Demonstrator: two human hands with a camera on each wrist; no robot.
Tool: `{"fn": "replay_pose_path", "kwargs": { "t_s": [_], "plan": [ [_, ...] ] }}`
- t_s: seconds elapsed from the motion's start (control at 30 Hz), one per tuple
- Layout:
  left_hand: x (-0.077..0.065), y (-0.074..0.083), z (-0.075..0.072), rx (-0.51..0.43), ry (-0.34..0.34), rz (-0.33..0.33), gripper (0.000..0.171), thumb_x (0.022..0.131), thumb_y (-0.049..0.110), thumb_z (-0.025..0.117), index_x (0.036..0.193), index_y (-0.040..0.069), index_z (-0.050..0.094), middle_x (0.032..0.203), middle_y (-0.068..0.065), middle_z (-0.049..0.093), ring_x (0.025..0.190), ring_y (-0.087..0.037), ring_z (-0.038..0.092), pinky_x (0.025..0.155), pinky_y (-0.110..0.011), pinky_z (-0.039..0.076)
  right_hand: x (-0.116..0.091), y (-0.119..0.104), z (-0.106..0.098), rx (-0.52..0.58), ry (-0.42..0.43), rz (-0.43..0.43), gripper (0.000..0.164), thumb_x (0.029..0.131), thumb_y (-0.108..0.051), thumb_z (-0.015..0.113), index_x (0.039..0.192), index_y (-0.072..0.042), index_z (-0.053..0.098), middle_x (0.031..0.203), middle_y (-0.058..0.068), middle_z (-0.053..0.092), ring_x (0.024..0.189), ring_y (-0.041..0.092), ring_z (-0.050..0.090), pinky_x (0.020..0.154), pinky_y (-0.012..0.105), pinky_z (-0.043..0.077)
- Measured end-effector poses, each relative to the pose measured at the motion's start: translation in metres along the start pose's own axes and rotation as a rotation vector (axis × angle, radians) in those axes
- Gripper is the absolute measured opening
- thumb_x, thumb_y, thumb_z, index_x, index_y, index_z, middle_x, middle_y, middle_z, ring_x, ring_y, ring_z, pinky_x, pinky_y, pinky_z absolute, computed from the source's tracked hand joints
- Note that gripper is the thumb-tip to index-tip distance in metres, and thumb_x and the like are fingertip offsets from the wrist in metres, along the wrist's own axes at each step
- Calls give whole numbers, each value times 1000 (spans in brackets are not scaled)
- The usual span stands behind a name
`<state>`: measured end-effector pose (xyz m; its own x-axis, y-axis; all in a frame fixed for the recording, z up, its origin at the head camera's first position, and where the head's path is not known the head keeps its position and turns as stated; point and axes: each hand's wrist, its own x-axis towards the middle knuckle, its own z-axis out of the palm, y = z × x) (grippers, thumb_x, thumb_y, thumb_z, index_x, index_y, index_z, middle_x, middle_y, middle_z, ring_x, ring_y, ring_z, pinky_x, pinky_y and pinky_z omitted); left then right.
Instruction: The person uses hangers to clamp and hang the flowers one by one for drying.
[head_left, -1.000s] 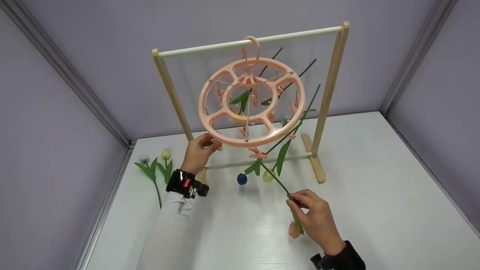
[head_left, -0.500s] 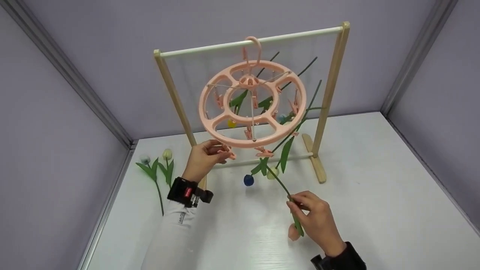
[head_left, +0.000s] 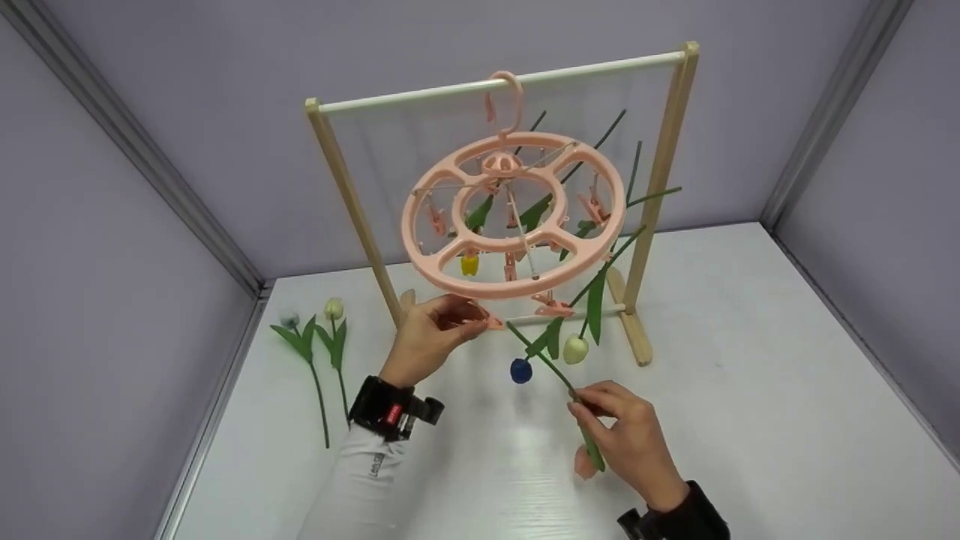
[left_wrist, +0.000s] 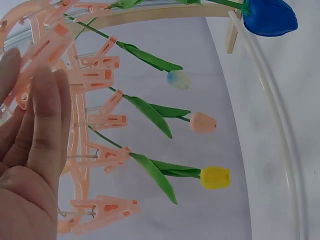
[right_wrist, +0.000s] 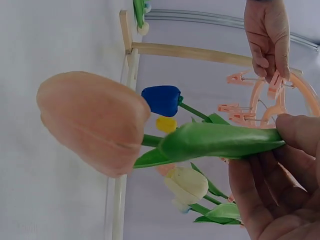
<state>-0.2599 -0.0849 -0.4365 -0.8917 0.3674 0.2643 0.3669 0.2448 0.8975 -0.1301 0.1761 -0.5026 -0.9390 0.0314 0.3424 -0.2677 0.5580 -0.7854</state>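
In the head view my left hand (head_left: 431,341) pinches a pink clothespin (head_left: 491,320) at the front rim of the round pink hanger (head_left: 510,288). The left wrist view shows that clothespin (left_wrist: 47,50) between thumb and fingers. My right hand (head_left: 628,435) pinches the green stem of a pink tulip (head_left: 586,461), whose flower points down toward me. The stem's free end lies just right of the clothespin, apart from it. Close up, the tulip's flower (right_wrist: 92,122) fills the left of the right wrist view. Beside the stem hang a blue tulip (head_left: 521,370) and a cream tulip (head_left: 575,349).
The hanger hooks over the white bar (head_left: 405,94) of a wooden stand (head_left: 667,165). A yellow tulip (head_left: 469,265) and other clipped tulips hang at its back. Two loose tulips (head_left: 334,307) lie on the white table (head_left: 750,375) at left.
My left hand has moved right and toward me with the clothespin. The hanger has turned, and its clipped blue and cream tulips have shifted right. My right hand is nearly still.
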Motion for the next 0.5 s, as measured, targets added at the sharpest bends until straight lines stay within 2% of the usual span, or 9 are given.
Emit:
{"fn": "replay_pose_path", "kwargs": {
  "t_s": [0.1, 0.17, 0.33, 0.5],
  "plan": [
    [0, 4, 3, 21, -30, 5, 29, 82, 33, 75, 110, 27, 70, 101, 0, 75, 89, -10, 72, 80, -24, 59, 3, -1, 0, 14, -5, -2, 13, 84, -13, 74, 97, -15, 76, 88, -15, 65, 74, -4, 63, 66, 16, 56],
    [-1, 6, 5, -6, -46, -4, 33, 81, 32, 76, 113, 26, 70, 102, -1, 75, 91, -10, 72, 82, -25, 59, 6, -1, -1, 20, -7, -2, 13, 84, -13, 74, 97, -15, 76, 87, -14, 66, 74, -4, 63, 67, 16, 56],
    [-1, 9, 9, -43, -74, 1, 35, 78, 32, 78, 111, 21, 71, 102, -4, 76, 89, -13, 73, 78, -27, 60, 13, -3, 0, 26, -2, -16, 16, 84, -14, 74, 100, -15, 75, 89, -10, 71, 76, -2, 65, 67, 16, 56],
    [-2, 9, 15, -48, -76, 0, 35, 81, 37, 75, 109, 15, 72, 103, -2, 76, 83, -17, 73, 73, -29, 60, 23, -7, 3, 52, 17, -88, 18, 86, -14, 72, 103, -12, 75, 94, -4, 75, 81, 2, 70, 69, 17, 57]
  ]
}}
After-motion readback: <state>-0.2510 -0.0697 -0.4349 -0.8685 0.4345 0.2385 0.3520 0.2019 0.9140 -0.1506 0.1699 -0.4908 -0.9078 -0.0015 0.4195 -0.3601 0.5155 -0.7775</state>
